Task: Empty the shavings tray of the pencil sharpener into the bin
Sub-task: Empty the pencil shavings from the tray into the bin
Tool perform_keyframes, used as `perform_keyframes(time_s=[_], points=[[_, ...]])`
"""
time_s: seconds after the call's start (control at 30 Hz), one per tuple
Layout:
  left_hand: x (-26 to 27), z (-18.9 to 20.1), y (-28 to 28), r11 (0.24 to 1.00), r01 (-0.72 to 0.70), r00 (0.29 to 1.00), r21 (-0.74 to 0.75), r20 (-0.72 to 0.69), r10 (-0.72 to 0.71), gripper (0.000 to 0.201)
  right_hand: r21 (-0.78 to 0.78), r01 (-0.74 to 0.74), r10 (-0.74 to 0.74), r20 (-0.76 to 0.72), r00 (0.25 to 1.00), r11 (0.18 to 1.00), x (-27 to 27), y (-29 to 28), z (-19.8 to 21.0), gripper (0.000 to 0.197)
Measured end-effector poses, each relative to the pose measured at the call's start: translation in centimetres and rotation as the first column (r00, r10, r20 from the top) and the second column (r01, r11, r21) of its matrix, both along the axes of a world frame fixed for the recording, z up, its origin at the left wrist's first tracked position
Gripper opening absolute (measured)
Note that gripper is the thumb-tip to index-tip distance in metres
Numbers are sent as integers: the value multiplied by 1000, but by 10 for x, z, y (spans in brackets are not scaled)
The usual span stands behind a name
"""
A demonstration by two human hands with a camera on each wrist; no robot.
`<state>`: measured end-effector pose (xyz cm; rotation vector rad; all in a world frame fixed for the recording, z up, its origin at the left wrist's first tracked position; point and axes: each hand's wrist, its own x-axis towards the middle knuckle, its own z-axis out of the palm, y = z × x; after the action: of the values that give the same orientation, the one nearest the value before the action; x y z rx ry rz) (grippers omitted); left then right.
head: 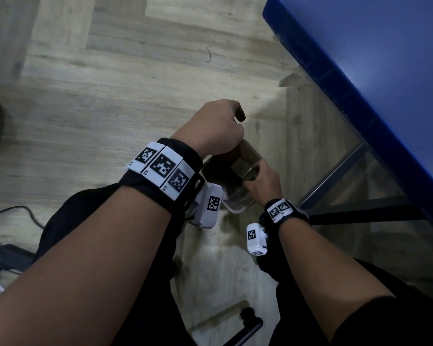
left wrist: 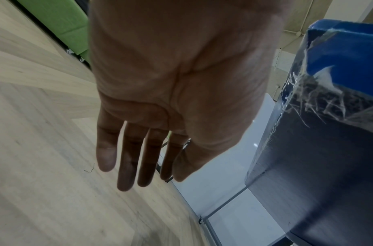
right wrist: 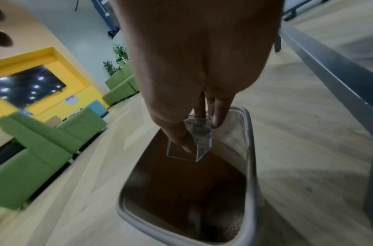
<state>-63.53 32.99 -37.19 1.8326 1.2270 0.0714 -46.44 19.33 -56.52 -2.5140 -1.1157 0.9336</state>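
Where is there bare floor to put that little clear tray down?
Bare wood floor lies open left of the bin, out beyond the left hand. Right of the bin it is crowded: the blue table and its metal legs. The right hand holds the tray over the bin.

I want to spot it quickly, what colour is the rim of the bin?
Light grey; the bin's rim shows best in the right wrist view.
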Motion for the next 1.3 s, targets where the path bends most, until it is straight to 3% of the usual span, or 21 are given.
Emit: perform_keyframes(time_s=[0.1,0.37,0.43,0.53,0.63,0.73,0.8,0.93,1.03,1.1,1.2,1.3], points=[[3,-3,0,1000,7,1000,-4,-14,-7,35,7,76,-75,-61,995,997,4,-4,4,43],[9,-15,-20,998,57,995,-19,-76,-58,39,24,257,-245,-226,943,966,10,-22,49,62],[9,-15,-31,993,99,987,-65,-118,-107,51,33,274,-252,-304,919,961,15,-31,67,63],[7,-6,-55,964,231,958,-132,-142,-249,87,35,350,-304,-424,853,936,11,-48,112,64],[4,6,-80,924,376,912,-68,-148,-382,119,65,368,-296,-473,830,928,7,-67,153,37],[-2,25,-100,886,463,876,22,-160,-455,132,90,359,-258,-538,803,929,0,-88,193,21],[-8,45,-110,867,495,862,61,-161,-481,125,101,345,-223,-590,776,933,-8,-102,218,25],[-28,96,-125,839,526,848,137,-159,-506,70,138,304,-139,-666,733,943,-27,-132,268,22],[-45,136,-142,813,550,834,191,-183,-520,52,214,273,-61,-673,737,938,-43,-157,304,30],[-53,157,-153,790,578,815,204,-184,-550,48,319,142,74,-579,812,937,-52,-177,328,50],[-55,191,-172,742,634,773,219,-209,-599,50,434,-119,259,-279,925,893,-60,-213,365,75],[-44,223,-190,683,695,719,226,-238,-653,56,515,-172,257,-99,961,840,-58,-242,388,72]])
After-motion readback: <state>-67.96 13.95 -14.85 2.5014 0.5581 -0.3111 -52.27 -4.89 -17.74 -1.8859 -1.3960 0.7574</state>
